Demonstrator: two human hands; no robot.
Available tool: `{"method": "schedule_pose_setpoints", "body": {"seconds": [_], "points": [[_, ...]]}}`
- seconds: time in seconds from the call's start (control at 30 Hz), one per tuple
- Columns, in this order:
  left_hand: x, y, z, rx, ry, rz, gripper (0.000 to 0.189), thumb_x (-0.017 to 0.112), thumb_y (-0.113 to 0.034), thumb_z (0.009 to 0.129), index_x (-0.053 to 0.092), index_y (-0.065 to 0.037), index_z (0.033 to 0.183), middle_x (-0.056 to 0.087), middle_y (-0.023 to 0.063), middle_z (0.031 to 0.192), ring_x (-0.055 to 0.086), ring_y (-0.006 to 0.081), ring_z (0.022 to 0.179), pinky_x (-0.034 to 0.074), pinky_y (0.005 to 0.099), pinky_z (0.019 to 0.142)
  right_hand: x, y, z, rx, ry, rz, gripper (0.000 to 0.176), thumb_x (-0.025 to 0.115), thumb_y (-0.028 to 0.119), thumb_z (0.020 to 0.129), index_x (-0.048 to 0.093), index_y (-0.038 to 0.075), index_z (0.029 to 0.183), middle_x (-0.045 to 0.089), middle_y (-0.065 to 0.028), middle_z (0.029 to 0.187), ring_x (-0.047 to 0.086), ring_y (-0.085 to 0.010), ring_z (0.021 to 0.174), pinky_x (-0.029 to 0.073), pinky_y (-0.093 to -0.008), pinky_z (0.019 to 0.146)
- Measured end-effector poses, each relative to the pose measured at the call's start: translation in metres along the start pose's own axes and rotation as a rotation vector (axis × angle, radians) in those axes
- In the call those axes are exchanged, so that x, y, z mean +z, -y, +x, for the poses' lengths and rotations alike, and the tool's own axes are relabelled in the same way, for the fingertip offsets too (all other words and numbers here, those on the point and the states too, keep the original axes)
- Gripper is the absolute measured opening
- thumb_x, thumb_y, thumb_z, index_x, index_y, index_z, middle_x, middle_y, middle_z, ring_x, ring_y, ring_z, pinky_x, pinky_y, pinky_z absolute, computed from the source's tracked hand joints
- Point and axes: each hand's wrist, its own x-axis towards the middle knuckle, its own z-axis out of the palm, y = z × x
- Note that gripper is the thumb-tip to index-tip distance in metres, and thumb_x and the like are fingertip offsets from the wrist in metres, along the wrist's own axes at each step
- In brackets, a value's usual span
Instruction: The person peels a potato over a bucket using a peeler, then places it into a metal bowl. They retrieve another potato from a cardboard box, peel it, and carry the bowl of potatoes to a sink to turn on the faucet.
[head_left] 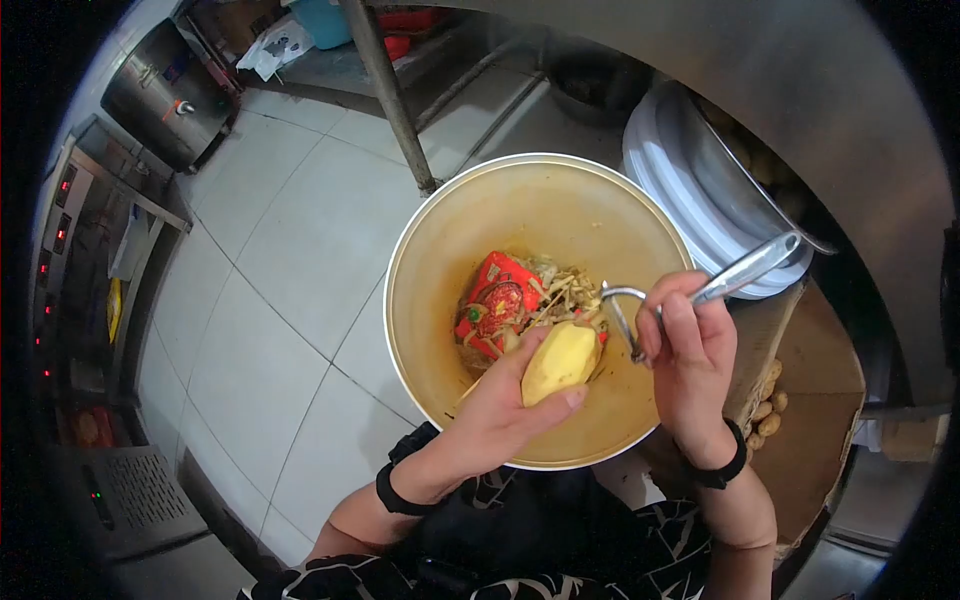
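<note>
A mostly peeled yellow potato (560,364) rests in my left hand (510,400), whose fingers and thumb close round its sides. My right hand (690,345) grips a metal Y-shaped peeler (745,268) near its head, with the handle pointing up and to the right. The peeler's blade end is just right of the potato and apart from it. Both hands are over a large round bin (540,190) with a pale rim. Inside lie brown peelings (568,290) and a red package (497,300), partly hidden by my left hand.
At right, a cardboard box (820,440) holds several unpeeled potatoes (768,412). Behind it, a metal bowl (735,165) sits on white round tubs (665,190). A metal table leg (385,95) stands beyond the bin. Tiled floor (290,250) stretches left, towards a steel container (172,95).
</note>
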Motion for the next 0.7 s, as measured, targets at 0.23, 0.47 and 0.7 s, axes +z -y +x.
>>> {"method": "schedule_pose_setpoints", "body": {"seconds": [0.23,0.47,0.7], "points": [[0.003,-0.007,-0.004,-0.078,-0.071,-0.016,0.040,0.054,-0.010,0.078,0.034,-0.002,0.112,0.042,0.0050,0.101,0.040,0.0118,0.098,0.032,0.0252,0.086,0.003,-0.019,0.001,0.182,0.042,-0.005,0.015,0.043,0.017,0.087,0.046,0.003,0.086,0.042,0.0019,0.060,0.037,-0.0042,0.053,0.028,-0.0162,0.046],[0.006,-0.008,0.003,0.166,-0.133,0.336,0.045,0.056,-0.004,0.070,0.035,-0.002,0.110,0.041,0.0096,0.107,0.041,0.0171,0.101,0.032,0.0278,0.087,0.002,0.009,0.000,0.065,0.023,-0.019,0.013,0.043,0.015,0.086,0.047,0.003,0.084,0.043,0.0023,0.061,0.037,-0.0035,0.053,0.028,-0.0160,0.046],[0.009,-0.008,-0.002,0.222,-0.219,0.567,0.044,0.057,0.000,0.064,0.038,-0.004,0.104,0.043,0.0049,0.096,0.043,0.0130,0.091,0.036,0.0254,0.080,0.005,-0.013,0.009,0.261,0.021,-0.138,0.013,0.044,0.016,0.086,0.048,0.003,0.085,0.042,0.0033,0.062,0.037,-0.0036,0.054,0.029,-0.0169,0.048]]}}
